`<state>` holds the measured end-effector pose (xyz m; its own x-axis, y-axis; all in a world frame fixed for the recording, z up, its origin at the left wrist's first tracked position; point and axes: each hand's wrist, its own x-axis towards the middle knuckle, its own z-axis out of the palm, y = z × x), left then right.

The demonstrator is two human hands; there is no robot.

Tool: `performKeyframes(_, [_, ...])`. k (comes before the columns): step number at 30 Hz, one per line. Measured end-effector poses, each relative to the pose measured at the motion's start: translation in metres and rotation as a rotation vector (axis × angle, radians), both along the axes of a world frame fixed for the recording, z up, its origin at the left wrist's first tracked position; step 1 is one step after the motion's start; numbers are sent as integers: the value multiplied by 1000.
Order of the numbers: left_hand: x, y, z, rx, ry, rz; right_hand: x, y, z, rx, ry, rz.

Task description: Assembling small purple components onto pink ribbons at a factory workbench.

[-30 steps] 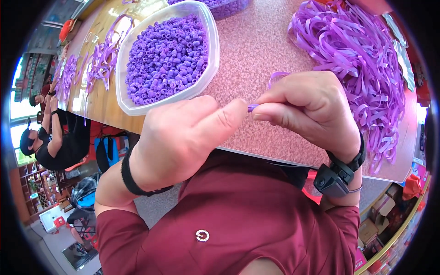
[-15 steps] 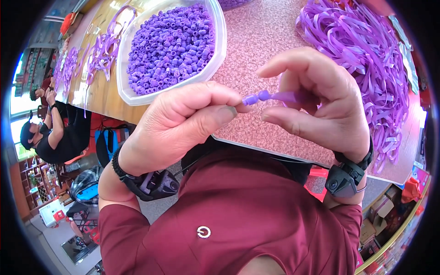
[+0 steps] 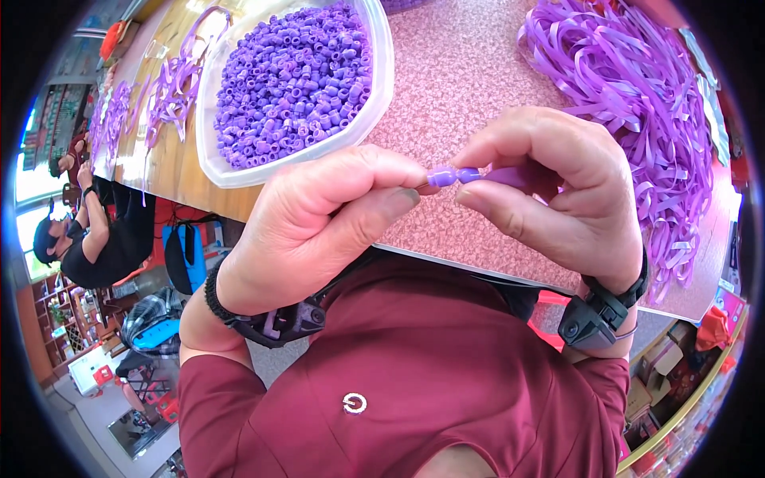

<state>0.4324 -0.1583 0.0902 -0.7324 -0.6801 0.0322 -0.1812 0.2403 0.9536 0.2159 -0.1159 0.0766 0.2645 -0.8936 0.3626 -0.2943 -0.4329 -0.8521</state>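
Head view, with the clock centred on the small purple beads (image 3: 443, 177) between the fingertips: they sit end to end just above the pink speckled tabletop (image 3: 446, 88). From nine o'clock comes the left hand (image 3: 323, 203), its thumb and forefinger closed in a pinch on the beads' near end. From three o'clock comes the right hand (image 3: 566, 183), thumb and forefinger slightly parted on either side of the beads' other end; whether they touch it cannot be told. A purple ribbon (image 3: 510, 177) leads from the beads into that hand's curled fingers. At ten o'clock a translucent tub (image 3: 383, 80) holds a mass of similar beads; at two o'clock lies a tangled ribbon heap (image 3: 637, 119). Well apart, toward nine o'clock, is a co-worker in black (image 3: 96, 247).
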Motion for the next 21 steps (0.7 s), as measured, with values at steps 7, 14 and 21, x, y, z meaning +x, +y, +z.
performKeyframes(7, [3,-2,5,-95,-97,-64,3,-1,2,-40,95,41])
performKeyframes(14, [4,-1,4,-187,-91,-78,6,-4,-3,-67,85,74])
performKeyframes(21, [11,-2,4,-247,-168,-148,5,-3,-7,-182,214,145])
